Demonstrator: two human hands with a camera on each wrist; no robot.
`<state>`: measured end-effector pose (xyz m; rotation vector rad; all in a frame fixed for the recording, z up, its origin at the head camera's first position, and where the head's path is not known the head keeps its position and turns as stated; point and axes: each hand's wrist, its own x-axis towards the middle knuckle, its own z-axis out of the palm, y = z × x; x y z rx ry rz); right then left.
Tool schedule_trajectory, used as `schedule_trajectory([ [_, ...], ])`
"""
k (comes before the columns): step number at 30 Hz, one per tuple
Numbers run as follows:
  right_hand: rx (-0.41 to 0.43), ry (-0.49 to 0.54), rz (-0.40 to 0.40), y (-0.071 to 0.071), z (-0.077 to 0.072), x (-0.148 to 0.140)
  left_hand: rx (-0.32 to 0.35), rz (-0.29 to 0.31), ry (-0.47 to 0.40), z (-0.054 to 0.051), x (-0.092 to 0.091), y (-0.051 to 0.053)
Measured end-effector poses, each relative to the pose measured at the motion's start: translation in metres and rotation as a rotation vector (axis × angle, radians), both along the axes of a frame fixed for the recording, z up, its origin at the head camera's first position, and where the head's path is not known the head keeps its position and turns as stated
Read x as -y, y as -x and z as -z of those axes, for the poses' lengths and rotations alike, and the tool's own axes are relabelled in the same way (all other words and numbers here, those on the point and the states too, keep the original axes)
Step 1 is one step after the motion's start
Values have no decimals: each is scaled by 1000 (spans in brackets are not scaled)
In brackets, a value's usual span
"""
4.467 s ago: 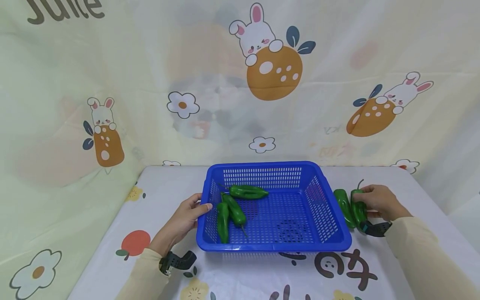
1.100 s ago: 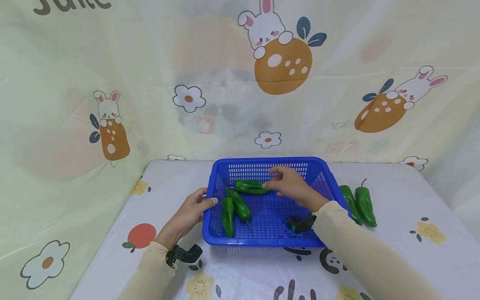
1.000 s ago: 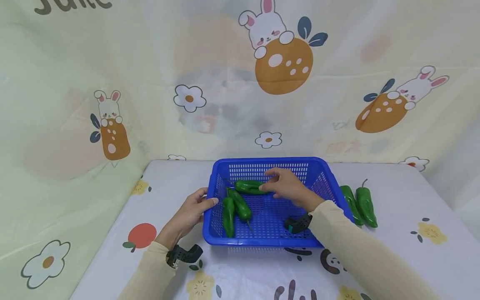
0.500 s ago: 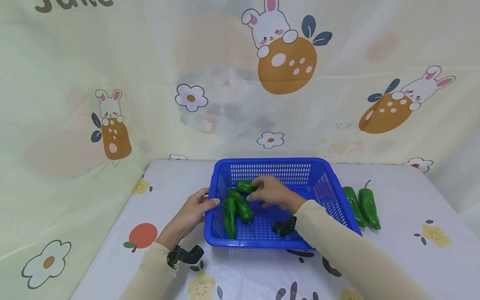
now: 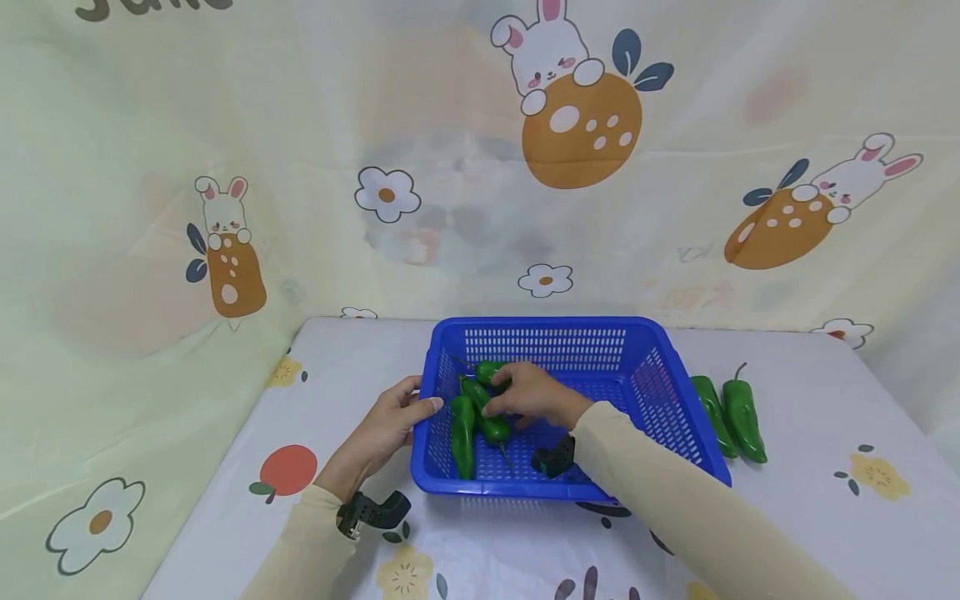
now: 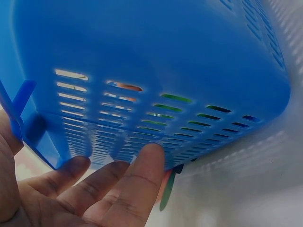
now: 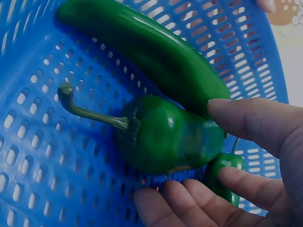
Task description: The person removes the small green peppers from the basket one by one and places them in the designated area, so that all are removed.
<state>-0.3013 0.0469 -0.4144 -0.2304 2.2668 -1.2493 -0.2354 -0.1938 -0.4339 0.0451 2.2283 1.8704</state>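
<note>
A blue mesh basket holds three green peppers. My left hand grips its left rim, thumb over the edge and fingers against the outer wall. My right hand is inside, around the middle pepper. In the right wrist view, the thumb lies along that pepper's upper side, and the other fingers are loosely bent below it with a visible gap. The left pepper lies alongside. The back pepper is partly hidden by my right hand.
Two more green peppers lie side by side on the table, right of the basket. A white patterned cloth covers the table. Behind it hangs a curtain printed with rabbits and flowers.
My right hand has left a pepper on the table at right and moved into the basket, then leftward past the back pepper to the middle one. The left hand keeps its hold.
</note>
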Motion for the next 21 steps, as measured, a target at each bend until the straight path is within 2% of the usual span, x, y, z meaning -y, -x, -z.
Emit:
schedule_trajectory([
  [7, -2, -27, 1, 0, 3, 8, 13, -3, -5, -2, 0, -1],
  [13, 2, -27, -6, -1, 4, 9, 4, -6, 4, -1, -1, 0],
  [21, -33, -44, -9, -3, 4, 5, -22, -16, 29, 1, -1, 1],
])
